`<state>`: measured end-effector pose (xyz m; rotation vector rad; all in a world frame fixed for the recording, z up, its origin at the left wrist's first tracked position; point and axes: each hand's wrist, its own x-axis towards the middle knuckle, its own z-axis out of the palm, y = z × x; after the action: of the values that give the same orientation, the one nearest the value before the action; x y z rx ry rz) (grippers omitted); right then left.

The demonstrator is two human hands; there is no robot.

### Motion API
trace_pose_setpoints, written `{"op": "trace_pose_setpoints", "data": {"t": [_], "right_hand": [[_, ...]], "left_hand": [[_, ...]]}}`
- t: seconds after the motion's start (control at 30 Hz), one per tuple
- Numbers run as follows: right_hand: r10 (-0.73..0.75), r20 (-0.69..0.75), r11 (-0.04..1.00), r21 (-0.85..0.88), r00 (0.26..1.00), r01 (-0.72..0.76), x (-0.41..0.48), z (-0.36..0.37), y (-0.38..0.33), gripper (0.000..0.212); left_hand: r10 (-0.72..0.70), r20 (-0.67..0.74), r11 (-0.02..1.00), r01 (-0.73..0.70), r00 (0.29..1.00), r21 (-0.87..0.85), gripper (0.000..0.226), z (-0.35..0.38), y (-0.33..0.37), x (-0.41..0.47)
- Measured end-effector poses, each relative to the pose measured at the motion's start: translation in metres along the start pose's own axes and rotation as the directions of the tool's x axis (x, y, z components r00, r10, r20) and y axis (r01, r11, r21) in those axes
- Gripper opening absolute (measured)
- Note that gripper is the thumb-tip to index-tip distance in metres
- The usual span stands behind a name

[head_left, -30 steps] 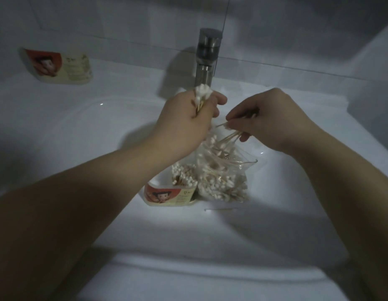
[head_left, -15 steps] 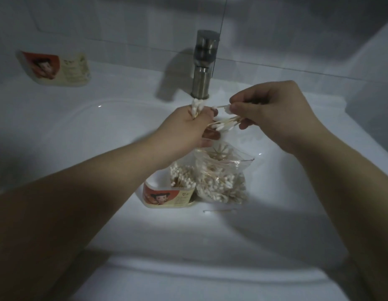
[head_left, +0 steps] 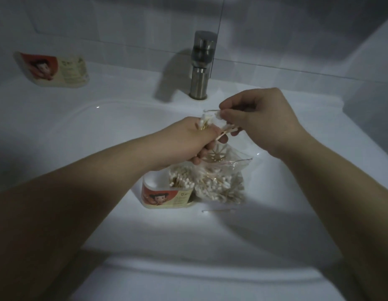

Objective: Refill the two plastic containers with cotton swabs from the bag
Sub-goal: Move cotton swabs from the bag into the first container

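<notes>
White, red and tan in dim light

The sink (head_left: 91,137) is plain glossy white, the tiled wall (head_left: 101,22) behind it pale grey-white with thin darker grout lines, and the tap (head_left: 201,66) a brushed silver-grey. The container in the basin (head_left: 167,195) and the container on the ledge (head_left: 54,69) match: cream-white, with a label that is red on the left, showing a cartoon figure with dark hair, and pale cream on the right (its print is too small to read). The cotton swabs (head_left: 180,179) have white tips on tan sticks, and the bag (head_left: 221,181) is clear.
</notes>
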<state>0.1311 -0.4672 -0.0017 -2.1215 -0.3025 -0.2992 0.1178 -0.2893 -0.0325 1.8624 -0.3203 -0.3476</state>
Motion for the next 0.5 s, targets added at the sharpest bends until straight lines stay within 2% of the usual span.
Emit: {"op": "trace_pose_setpoints", "data": {"t": [0.13, 0.5], "right_hand": [[-0.022, 0.064, 0.997, -0.072, 0.998, 0.026, -0.006, 0.01, -0.001, 0.008], [0.09, -0.094, 0.992, 0.099, 0.991, -0.08, 0.005, -0.005, 0.003, 0.008]], "left_hand": [[-0.01, 0.08, 0.999, 0.006, 0.997, 0.052, 0.032, 0.002, -0.002, -0.002], [-0.06, 0.037, 0.998, 0.059, 0.998, 0.029, 0.029, -0.002, -0.001, -0.002]]}}
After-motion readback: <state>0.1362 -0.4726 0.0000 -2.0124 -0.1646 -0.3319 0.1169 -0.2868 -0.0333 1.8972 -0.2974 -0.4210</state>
